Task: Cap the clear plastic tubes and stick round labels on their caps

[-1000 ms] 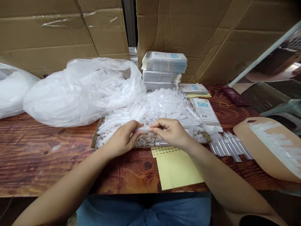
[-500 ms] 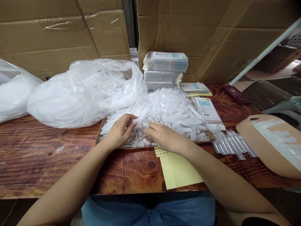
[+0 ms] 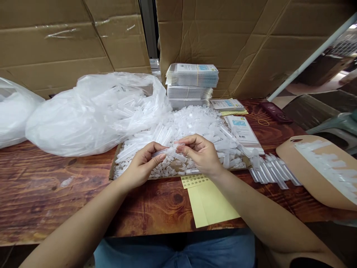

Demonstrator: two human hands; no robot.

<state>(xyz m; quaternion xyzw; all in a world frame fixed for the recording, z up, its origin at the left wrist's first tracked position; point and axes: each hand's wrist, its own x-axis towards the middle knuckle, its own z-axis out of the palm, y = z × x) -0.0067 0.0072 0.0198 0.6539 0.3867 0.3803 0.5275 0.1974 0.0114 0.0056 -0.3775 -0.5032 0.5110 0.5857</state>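
Observation:
My left hand [image 3: 143, 163] pinches a clear plastic tube [image 3: 160, 152] between thumb and fingers above the front of a shallow cardboard tray [image 3: 112, 169]. Close to the tube's right end, my right hand [image 3: 202, 153] holds a small clear plastic piece [image 3: 180, 144] at its fingertips; whether it is a cap cannot be made out. Under both hands the tray is heaped with translucent tubes and small caps [image 3: 164, 170]. A yellow sticker sheet [image 3: 213, 204] lies in front of the tray, below my right wrist.
Large plastic bags of tubes [image 3: 75, 115] stand at the left. Banded card packs [image 3: 192, 82] are stacked behind the tray. At the right lie a row of tubes [image 3: 275, 171], a beige board [image 3: 304, 178] and a dark red phone [image 3: 276, 112].
Both hands have risen from the heap. My left hand now shows a tube, and my right hand has turned with a small clear piece at its fingertips. The view has shifted slightly.

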